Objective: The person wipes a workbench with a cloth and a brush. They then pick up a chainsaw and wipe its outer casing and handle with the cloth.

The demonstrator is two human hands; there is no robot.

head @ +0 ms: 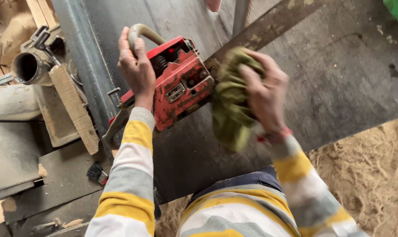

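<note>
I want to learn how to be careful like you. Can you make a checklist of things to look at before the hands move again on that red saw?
1. Left hand grips the curved handle: ok.
2. Right hand holds the green rag: ok.
3. Red chainsaw rests on the dark bench: ok.
4. Rag lies against the guide bar base: ok.
5. Engine off: cannot tell.
6. Striped sleeves away from the bar: ok.

— Does any label show?
— One: a small rectangular plate (175, 92), pale grey with dark marks, sits on the side of the red chainsaw body (181, 83), tilted with it.
— Any packages, signs or screens?
— None can be seen.
</note>
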